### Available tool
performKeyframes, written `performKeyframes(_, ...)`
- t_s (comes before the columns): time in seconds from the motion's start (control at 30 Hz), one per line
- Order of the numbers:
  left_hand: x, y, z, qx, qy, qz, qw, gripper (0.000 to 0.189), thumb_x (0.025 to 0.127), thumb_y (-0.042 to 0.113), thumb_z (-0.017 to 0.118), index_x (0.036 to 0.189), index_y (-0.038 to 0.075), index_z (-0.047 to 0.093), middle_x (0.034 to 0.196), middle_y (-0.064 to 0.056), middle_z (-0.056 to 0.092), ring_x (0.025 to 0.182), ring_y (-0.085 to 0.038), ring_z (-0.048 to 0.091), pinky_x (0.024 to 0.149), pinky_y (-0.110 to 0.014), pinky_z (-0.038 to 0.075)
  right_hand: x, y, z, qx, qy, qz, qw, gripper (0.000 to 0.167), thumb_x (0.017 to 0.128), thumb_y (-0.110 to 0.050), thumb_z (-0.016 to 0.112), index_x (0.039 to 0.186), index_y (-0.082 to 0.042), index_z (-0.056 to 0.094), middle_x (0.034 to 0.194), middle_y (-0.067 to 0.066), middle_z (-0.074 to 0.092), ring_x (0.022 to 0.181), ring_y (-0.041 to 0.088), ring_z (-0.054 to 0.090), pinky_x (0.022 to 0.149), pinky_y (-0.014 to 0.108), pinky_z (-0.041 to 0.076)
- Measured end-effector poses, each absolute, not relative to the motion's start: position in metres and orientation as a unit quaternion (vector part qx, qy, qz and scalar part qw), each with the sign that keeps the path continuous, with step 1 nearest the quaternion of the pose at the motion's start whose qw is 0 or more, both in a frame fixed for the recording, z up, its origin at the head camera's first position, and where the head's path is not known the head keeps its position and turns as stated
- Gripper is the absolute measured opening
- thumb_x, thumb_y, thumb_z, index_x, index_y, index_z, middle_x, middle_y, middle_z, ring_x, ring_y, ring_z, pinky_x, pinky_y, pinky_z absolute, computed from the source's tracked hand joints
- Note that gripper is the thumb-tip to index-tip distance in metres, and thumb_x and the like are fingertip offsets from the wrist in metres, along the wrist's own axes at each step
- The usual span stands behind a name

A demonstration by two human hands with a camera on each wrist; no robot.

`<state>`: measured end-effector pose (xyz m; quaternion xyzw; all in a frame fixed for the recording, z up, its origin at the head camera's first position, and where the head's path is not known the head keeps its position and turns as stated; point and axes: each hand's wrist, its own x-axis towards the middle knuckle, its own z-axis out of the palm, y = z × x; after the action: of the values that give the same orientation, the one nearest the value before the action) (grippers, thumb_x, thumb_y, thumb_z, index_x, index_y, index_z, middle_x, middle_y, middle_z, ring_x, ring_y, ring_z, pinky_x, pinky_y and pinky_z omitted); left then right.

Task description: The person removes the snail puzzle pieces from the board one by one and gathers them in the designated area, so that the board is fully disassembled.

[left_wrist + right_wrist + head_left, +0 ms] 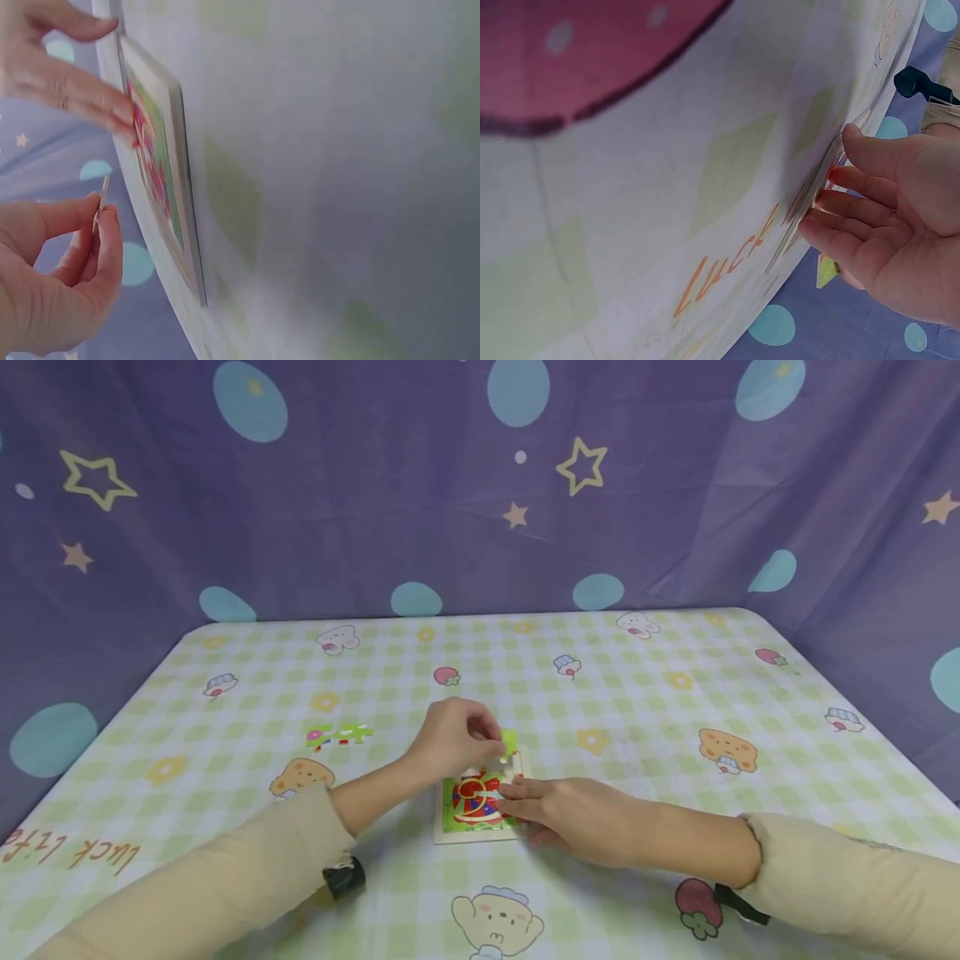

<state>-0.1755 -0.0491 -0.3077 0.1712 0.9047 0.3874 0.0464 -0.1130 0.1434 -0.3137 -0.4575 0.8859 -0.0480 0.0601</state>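
My left hand [453, 739] pinches a thin green jigsaw piece [510, 741] between thumb and fingers, above the far right part of a small puzzle board. In the left wrist view this piece [100, 204] is seen edge-on, apart from the board [182, 142]. A pale frame [480, 838] surrounds the board's red, green and blue picture [472, 802], partly covered by my hands. With extended fingers, my right hand [588, 818] touches the picture and the board's right side. The right wrist view shows those fingertips [810, 225] against the board.
Several loose green jigsaw pieces [352, 732] lie on the table to the left of the board. A green-and-white checked cloth [637, 693] with printed cartoons covers the table. Behind its far edge hangs a purple curtain [450, 527] with stars and dots.
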Motion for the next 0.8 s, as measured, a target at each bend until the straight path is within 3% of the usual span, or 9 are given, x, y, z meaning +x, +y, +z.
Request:
performKeyframes(0.17,-0.183,-0.062,-0.307,0.142,0.904,0.403,0.036,0.012,0.076,0.009,0.078,0.076,0.006,0.067,0.074,-0.005,0.069,0.064,-0.009,0.059,0.064,-0.020,0.049,-0.112,0.143,-0.313,-0.454,0.887,-0.052,0.063,0.048,0.092,-0.022,0.064,0.136,-0.008,0.054,0.142,0.008,0.054,0.132,0.023,0.051,0.100,0.035,0.050)
performKeyframes(0.43,-0.197,-0.084,-0.313,0.095,0.907,0.408,0.027,0.023,0.079,0.010,0.075,0.099,0.004,0.067,0.085,-0.012,0.071,0.069,-0.014,0.066,0.063,-0.024,0.052,-0.111,0.144,-0.312,-0.451,0.889,-0.047,0.065,0.047,0.091,-0.020,0.065,0.136,-0.009,0.055,0.142,0.006,0.054,0.132,0.022,0.052,0.101,0.036,0.049)
performKeyframes(0.6,-0.206,-0.099,-0.314,0.068,0.902,0.423,0.046,0.017,0.082,0.009,0.072,0.098,0.002,0.073,0.082,-0.012,0.072,0.063,-0.012,0.069,0.063,-0.023,0.055,-0.111,0.144,-0.312,-0.449,0.889,-0.054,0.067,0.048,0.091,-0.021,0.065,0.136,-0.009,0.054,0.142,0.006,0.054,0.133,0.022,0.051,0.101,0.036,0.049)
performKeyframes(0.8,-0.215,-0.117,-0.311,0.042,0.919,0.390,0.051,0.019,0.082,0.013,0.073,0.098,0.004,0.074,0.085,-0.009,0.073,0.062,-0.006,0.063,0.065,-0.019,0.049,-0.112,0.144,-0.313,-0.450,0.888,-0.061,0.069,0.049,0.091,-0.022,0.065,0.137,-0.009,0.053,0.143,0.006,0.053,0.133,0.023,0.050,0.101,0.036,0.049)
